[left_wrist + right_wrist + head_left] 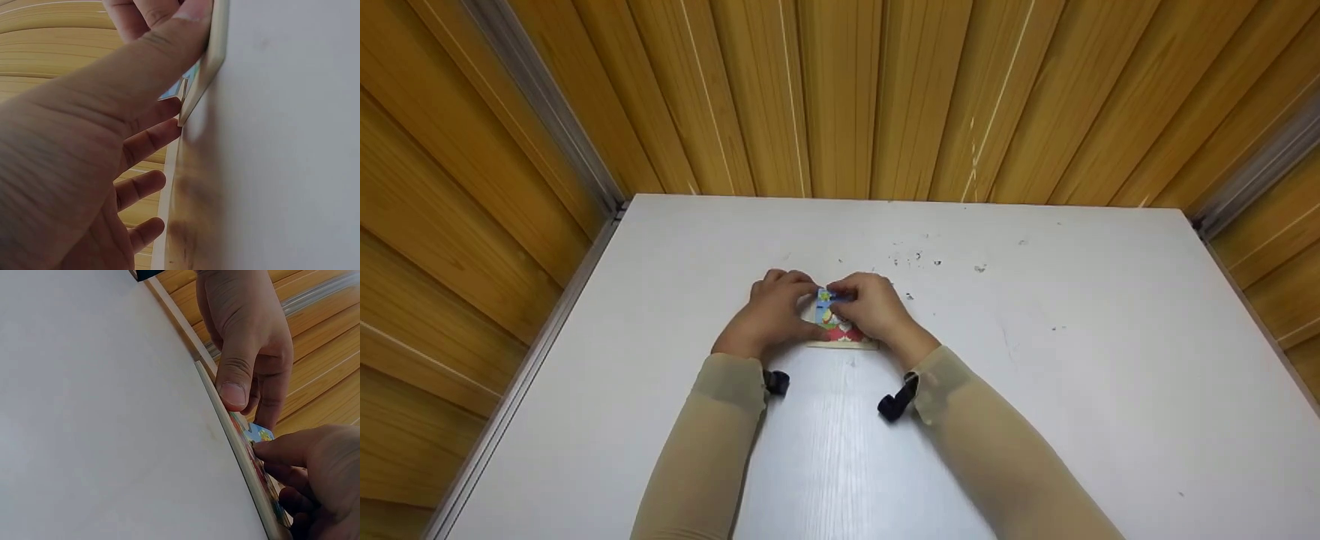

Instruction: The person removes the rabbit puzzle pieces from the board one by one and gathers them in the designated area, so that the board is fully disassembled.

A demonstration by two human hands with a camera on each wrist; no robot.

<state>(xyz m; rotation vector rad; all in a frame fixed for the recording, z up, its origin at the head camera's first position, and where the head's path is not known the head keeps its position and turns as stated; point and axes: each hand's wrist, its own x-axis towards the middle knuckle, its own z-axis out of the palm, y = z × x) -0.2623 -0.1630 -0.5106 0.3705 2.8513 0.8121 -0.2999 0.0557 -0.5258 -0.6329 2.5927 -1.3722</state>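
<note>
A small flat wooden jigsaw board with a brightly coloured picture lies on the table between both hands. The left hand grips the board, its thumb on the near edge and its index finger at the far left corner. From the right side, the right hand reaches over the board and pinches a blue puzzle piece with a yellow figure. In the right wrist view the piece stands tilted above the board. The right fingers hide much of the picture.
The white table has dark specks beyond the right hand. Wood-patterned panels stand behind it and at both sides. A black strap hangs from the right sleeve, another from the left.
</note>
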